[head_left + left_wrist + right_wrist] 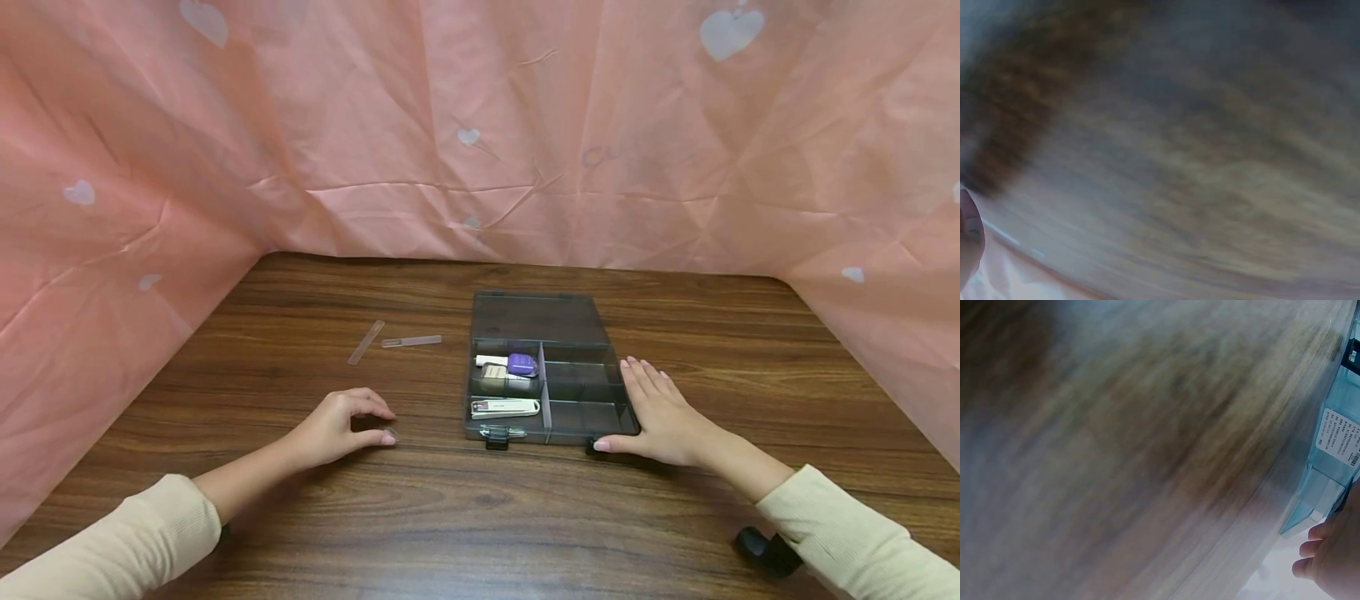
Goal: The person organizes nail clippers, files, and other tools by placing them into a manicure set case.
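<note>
Cream ribbed sleeves point(172, 517) are seen nearest, short of the smoky-grey translucent plastic case point(570, 435). The right hand point(663, 421) is laid unclenched along the case's right wall, with nothing grasped. Left of the case, well apart from it, the left hand point(337, 429) is held with its fingers loosely curved; whether something clear is pinched at the thumb cannot be told. In the case's left half a white nail clipper point(505, 407) is laid sideways, backed by a pale-yellow bottle point(495, 377) and a purple bottle point(522, 364). Left of the case, beyond the left hand, which is clearly the nearer one, two slim clear strips are placed: one slanted strip point(366, 342), one nearly sideways strip point(412, 341), its long axis aimed toward the case. Behind, the case's lid point(536, 317) is folded back.
</note>
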Tool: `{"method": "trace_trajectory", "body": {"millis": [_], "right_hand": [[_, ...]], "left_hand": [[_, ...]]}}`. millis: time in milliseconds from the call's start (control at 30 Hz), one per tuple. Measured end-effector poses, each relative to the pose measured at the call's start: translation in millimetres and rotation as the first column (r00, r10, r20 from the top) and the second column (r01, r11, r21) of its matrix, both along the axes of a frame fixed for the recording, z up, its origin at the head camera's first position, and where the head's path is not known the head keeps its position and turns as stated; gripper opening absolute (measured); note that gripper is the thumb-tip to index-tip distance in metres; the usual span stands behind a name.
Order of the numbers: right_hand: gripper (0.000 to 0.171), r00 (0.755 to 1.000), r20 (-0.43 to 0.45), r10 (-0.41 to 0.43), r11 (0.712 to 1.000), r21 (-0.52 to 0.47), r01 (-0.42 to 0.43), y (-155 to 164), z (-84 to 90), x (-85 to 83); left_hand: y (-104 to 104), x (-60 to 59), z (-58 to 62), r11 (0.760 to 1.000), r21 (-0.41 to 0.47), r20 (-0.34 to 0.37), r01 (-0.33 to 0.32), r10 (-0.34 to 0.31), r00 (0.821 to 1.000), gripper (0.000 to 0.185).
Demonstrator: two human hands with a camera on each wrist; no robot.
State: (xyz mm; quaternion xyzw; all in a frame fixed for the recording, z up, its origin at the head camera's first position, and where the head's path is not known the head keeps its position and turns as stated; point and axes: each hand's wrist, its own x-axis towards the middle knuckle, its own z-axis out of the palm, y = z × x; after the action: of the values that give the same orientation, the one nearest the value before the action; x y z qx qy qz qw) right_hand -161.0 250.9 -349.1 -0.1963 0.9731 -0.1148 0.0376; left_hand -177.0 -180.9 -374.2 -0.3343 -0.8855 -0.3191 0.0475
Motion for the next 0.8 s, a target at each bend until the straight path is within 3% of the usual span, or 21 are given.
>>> {"method": "trace_trajectory", "body": {"millis": [267, 800], "right_hand": [[0.116, 1.0, 0.009, -0.009, 1.0, -0.003, 0.009, 0.1, 0.6, 0.8], [0.117, 1.0, 0.012, -0.009, 1.0, -0.002, 0.009, 0.0, 0.4, -0.1]], "left_hand": [[-3.4, 1.4, -5.0, 0.999, 0.013, 0.042, -0.037, 0.036, 0.998, 0.02], [-2.4, 0.2, -1.4, 1.0, 0.005, 0.128, -0.014, 0.013, 0.992, 0.012]]}}
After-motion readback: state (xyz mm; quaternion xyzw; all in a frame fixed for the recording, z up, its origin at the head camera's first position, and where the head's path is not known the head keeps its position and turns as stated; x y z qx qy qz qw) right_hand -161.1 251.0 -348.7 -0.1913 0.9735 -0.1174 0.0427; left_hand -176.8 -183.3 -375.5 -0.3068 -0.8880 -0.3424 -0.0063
